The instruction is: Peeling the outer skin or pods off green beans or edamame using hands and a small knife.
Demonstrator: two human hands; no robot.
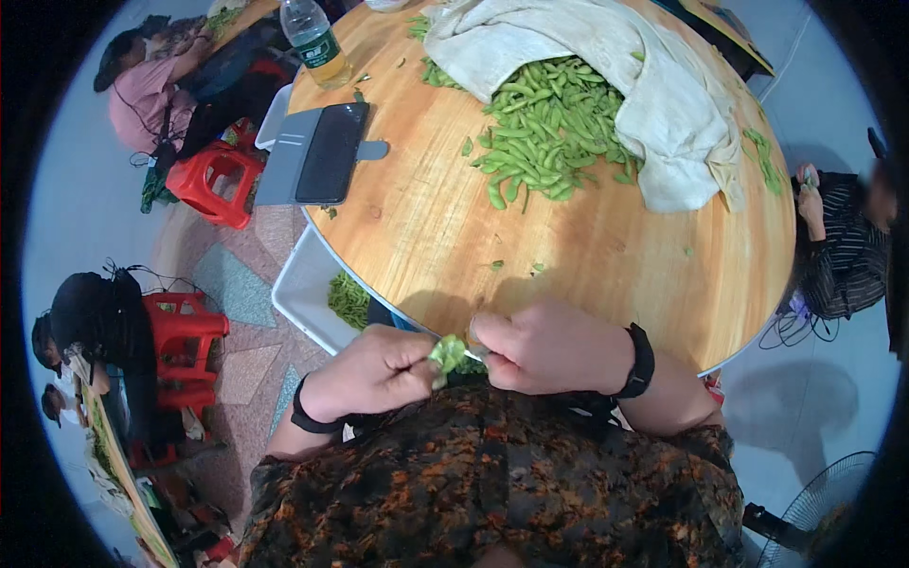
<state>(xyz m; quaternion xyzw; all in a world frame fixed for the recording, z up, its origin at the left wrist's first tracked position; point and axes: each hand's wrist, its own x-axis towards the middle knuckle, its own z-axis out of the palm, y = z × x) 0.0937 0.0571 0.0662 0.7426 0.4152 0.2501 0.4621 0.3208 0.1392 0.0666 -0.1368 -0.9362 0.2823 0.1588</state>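
My left hand pinches a green soybean pod between thumb and fingers, just over the near edge of the round wooden table. My right hand is closed close beside it. A small grey object, perhaps metal, shows between its fingertips; its kind is not clear. Farther back on the table lies a heap of green soybean pods, partly covered by a damp-looking white cloth. Below my hands, more green shows at the table's edge, mostly hidden.
A phone in a folding case and a drink bottle lie toward the table's left. Below that edge, a white plastic tub holds green pods. Red plastic stools and seated people are at left. One person sits right, above a fan.
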